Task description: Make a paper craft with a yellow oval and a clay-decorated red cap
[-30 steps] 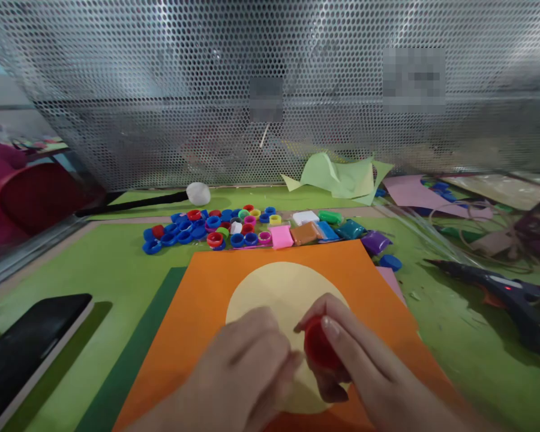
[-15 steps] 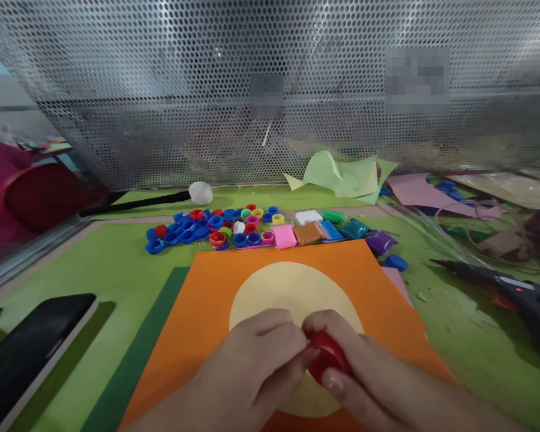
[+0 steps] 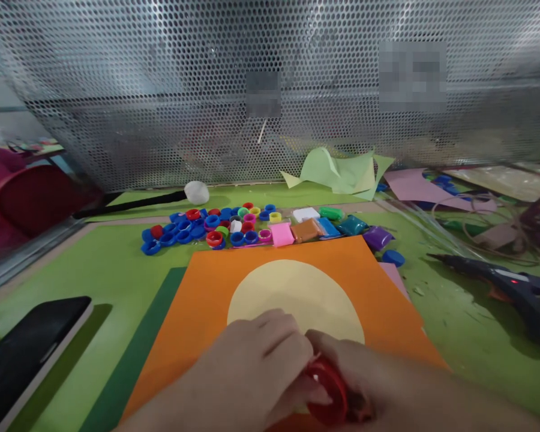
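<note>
A red bottle cap [image 3: 329,393] is between my two hands, low over the paper, its hollow side turned toward my left fingers. My right hand [image 3: 357,366] grips the cap from the right, with fingers curled around its edge. The fingers of my left hand [image 3: 272,360] are bent closed against the cap, and the tips reach into its opening. A small white spot shows inside the rim; I cannot make out what it is. Beneath both hands lies an orange sheet [image 3: 180,336] bearing a pale yellow paper circle [image 3: 292,291].
Several loose bottle caps [image 3: 184,231] lie behind the orange sheet, beside colored clay packets [image 3: 306,230]. A glue gun [image 3: 499,282] with a lit red light rests at the right. On the left is a phone [image 3: 36,348]. A perforated metal panel [image 3: 184,108] stands behind.
Both hands have come slightly lower and nearer with the red bottle cap. The cap has turned, and my left fingers now reach further into it. The view has shifted slightly.
</note>
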`<state>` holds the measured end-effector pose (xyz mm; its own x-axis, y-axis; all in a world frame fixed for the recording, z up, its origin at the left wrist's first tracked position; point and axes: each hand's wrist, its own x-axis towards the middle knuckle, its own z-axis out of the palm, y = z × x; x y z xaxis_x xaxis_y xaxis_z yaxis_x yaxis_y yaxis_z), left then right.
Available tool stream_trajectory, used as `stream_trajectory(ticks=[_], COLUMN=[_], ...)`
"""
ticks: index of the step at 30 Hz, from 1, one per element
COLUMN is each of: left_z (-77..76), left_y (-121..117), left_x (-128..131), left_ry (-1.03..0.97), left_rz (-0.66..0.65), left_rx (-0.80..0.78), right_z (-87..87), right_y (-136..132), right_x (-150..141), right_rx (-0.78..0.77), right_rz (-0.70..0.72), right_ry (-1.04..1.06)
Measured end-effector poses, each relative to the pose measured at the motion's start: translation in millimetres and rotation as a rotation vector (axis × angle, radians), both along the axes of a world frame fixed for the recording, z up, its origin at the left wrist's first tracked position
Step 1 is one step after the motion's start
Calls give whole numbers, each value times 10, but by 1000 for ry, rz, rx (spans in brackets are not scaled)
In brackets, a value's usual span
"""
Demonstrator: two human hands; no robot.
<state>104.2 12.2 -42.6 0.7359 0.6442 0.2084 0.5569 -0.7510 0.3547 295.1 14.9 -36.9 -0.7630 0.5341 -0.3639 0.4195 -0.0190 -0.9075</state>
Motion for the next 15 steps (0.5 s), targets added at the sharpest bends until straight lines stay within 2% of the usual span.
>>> stream_trajectory(ticks=[4, 9, 12, 15], left_z=[-6, 9, -24, -68], left_y=[6, 8, -13, -62], left_x=[34, 39, 21, -7], left_ry=[204, 297, 236, 56], left_rz=[-49, -184, -263, -214], left_rx=[55, 119, -18, -244], right_z=[18, 95, 129, 117], right_y=[27, 49, 39, 6], right_x=[-14, -99, -130, -110], right_rx=[162, 206, 216, 170], right_rz=[90, 261, 308, 252], right_ry=[-141, -392, -485, -391])
